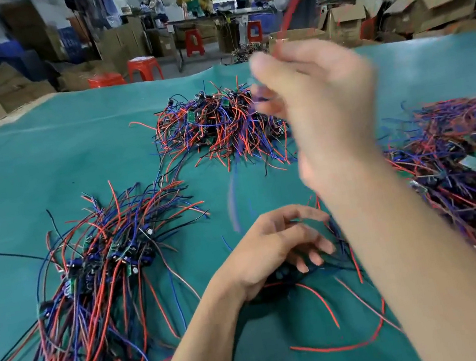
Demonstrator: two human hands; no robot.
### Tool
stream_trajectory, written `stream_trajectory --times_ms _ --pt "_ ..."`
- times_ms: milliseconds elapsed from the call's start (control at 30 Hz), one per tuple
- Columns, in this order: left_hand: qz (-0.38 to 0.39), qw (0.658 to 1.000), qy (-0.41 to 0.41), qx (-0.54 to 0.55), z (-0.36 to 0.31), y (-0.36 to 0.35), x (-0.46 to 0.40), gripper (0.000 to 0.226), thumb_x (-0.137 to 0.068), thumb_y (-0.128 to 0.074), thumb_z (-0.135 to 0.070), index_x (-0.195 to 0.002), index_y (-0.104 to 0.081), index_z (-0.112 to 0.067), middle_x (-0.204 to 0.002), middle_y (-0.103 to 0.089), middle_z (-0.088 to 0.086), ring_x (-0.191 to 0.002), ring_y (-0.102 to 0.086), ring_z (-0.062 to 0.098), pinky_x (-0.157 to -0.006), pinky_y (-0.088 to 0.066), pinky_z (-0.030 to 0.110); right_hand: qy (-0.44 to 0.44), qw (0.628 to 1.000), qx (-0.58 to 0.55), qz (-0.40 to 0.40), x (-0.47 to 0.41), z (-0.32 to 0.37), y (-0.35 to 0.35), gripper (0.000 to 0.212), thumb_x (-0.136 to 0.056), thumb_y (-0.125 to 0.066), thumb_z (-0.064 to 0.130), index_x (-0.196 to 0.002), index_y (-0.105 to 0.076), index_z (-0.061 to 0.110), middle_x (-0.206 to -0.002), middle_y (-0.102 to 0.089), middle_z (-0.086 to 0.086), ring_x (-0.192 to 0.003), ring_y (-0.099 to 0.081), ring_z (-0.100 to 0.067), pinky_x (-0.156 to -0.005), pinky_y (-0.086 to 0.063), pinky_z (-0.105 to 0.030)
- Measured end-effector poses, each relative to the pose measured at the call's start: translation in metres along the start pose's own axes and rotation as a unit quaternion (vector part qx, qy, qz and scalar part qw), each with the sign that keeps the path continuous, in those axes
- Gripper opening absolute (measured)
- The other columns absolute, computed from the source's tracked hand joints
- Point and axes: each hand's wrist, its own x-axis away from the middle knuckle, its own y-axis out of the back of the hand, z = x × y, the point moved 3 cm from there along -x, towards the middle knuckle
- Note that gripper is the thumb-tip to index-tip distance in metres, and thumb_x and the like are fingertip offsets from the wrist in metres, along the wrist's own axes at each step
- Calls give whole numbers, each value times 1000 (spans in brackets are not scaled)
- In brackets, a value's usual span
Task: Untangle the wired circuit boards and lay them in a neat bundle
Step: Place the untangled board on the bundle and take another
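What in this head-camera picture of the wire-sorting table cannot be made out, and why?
- Right hand, head view: motion blur hides how its fingers grip the red wire.
- Board under the left hand: covered by the palm and fingers.
- Right pile: cut off by the frame's right edge, partly behind the forearm.
- Near bundle: wire ends run off the bottom edge.

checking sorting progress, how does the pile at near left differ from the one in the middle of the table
The near-left pile has its wires running roughly one way, fanned lengthwise, with the circuit boards gathered in a band across the middle. The middle pile is a rounder knot, its wires crossing in every direction and its boards scattered through it. The near-left pile also spreads longer across the green table cover. Both mix red, blue and black wires with small green boards.
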Motion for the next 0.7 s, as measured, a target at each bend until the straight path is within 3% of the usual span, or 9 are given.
stream_trajectory --times_ms 67,100,167,233,333,433,567,633,700 --pt "-12 1000 4 0 -2 0 4 23 -74 -53 -5 -73 -70 -21 -65 -69 -9 -58 -60 3 -56 -48 17 -28 996 31 74 5 -12 -45 9 -84 -81 6 -84 -71 4 -70 -73 -12 -60 -72 -24 -61 -62 -42" --pt "-21 1000 11 3 -2 1 6 30 -68 -48 -7 -62 -72 -24 -60 -67 -11 -55 -59 -1 -55 -47 15 -44 988 78 123 8 -20 -66 17 -86 -81 15 -76 -71 7 -66 -73 -10 -63 -73 -28 -71 -63 -50" --pt "-33 999 13 6 1 3 8 35 -65 -43 -8 -53 -71 -27 -55 -64 -12 -50 -56 -3 -51 -46 12 -94 946 202 236 10 -42 -97 39 -89 -77 39 -65 -63 11 -62 -70 -6 -68 -75 -33 -82 -61 -55" --pt "-31 1000 2 6 0 3 6 34 -72 -46 -4 -58 -70 -23 -59 -66 -10 -52 -57 -2 -51 -47 13 -142 887 305 316 2 -69 -105 40 -87 -75 46 -71 -60 14 -71 -71 -11 -68 -75 -32 -81 -63 -51" --pt "-25 1000 -4 5 1 4 0 38 -89 -48 10 -76 -69 -19 -72 -70 1 -57 -60 9 -51 -46 18 -117 812 492 291 -35 -104 -73 24 -81 -72 34 -80 -64 11 -91 -73 -13 -77 -73 -31 -72 -64 -38" --pt "-24 1000 10 15 5 7 -4 23 -95 -47 7 -99 -64 -7 -86 -68 14 -64 -60 17 -54 -47 19 -99 727 644 219 -71 -128 -10 17 -83 -58 20 -95 -61 9 -117 -68 -21 -101 -67 -38 -80 -52 -34" --pt "-22 999 9 22 7 8 -5 21 -95 -49 5 -104 -65 -5 -85 -68 14 -64 -60 16 -56 -47 19 -141 653 701 249 -87 -154 57 36 -95 -51 17 -130 -56 11 -130 -62 -17 -102 -67 -36 -83 -53 -33" --pt "-24 999 9 24 7 8 -5 21 -96 -49 5 -103 -65 -5 -86 -67 15 -64 -60 16 -57 -47 20 -145 651 697 261 -89 -158 64 39 -96 -48 13 -134 -58 9 -125 -65 -20 -80 -69 -32 -77 -56 -31" --pt "-29 999 11 26 7 8 -5 21 -96 -48 6 -103 -65 -4 -86 -67 15 -64 -60 16 -57 -48 20 -148 680 675 247 -90 -156 62 29 -94 -48 9 -117 -65 4 -104 -70 -20 -57 -66 -28 -59 -55 -28"
